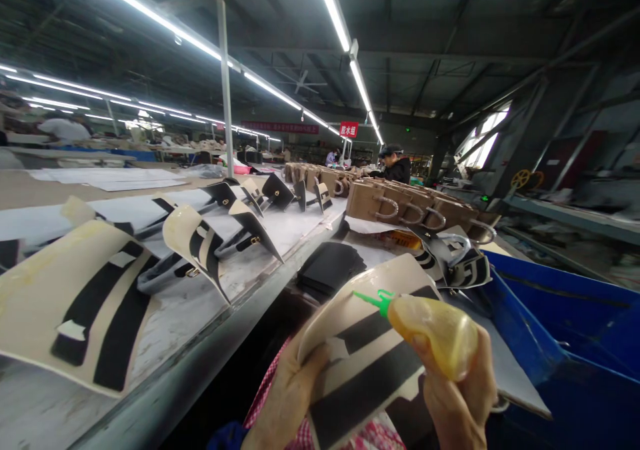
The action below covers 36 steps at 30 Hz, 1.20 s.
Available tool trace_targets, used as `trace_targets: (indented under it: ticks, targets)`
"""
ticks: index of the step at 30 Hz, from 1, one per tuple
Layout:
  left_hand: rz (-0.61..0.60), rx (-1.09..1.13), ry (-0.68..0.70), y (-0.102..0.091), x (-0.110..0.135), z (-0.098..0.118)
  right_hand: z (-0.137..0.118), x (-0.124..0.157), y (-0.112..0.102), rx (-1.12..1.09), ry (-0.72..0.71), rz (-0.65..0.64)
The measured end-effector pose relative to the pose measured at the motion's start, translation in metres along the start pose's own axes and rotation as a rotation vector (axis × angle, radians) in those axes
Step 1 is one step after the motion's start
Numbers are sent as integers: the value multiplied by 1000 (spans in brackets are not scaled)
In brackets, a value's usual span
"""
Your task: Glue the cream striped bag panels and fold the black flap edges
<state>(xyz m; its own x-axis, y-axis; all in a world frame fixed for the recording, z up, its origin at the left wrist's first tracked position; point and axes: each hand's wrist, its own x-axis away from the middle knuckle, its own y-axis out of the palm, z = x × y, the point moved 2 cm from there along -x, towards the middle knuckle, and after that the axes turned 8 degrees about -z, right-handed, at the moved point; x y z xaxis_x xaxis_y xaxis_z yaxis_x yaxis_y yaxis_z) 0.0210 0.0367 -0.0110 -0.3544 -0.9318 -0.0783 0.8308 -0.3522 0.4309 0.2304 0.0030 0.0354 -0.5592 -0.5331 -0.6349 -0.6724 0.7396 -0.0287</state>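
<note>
- A factory workshop is showing here, with long rows of tube lights (pixel 332 10) running overhead into the far distance.
- On the left, many matching beige-and-black panels (pixel 55 277) are lying along a long worktable (pixel 173 330).
- Farther right, brown bags (pixel 363 200) with wrapped handles are standing in rows.
- Beyond them, a person in dark clothing (pixel 399 170) is appearing.
- A red sign (pixel 349 129) is hanging far off.

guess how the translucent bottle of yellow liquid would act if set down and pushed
The translucent yellow-liquid bottle with the pointed green nozzle would probably roll, given its rounded body. It likely squeezes easily, since its wall bulges unevenly in the right hand. It may drip if tipped, as the nozzle tip looks uncapped.
</note>
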Motion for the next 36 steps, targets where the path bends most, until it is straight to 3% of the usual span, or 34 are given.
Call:
trace_targets:
  ticks: [5,10,14,18,22,27,33,36]
  targets:
    - [-11,-131,43,-9,-1,1,8,-29,-6,122,-59,280]
    - [-82,-185,83,-6,0,6,14,-40,-6,86,-51,183]
    - [-95,-195,60,-7,1,6,14,-42,-8,78,-119,234]
    - [-80,-212,41,-13,-1,1,16,-46,-10,74,-85,185]
    - [-87,-233,69,-14,-2,0,18,-46,-13,61,-75,246]
    - [-121,-228,40,-11,-1,1,22,-44,-9,30,-66,177]
    - [-157,-215,55,-11,-3,-1,16,-47,-15,47,-80,375]
    - [-117,-230,39,-12,-3,-1,17,-44,-26,31,-72,467]
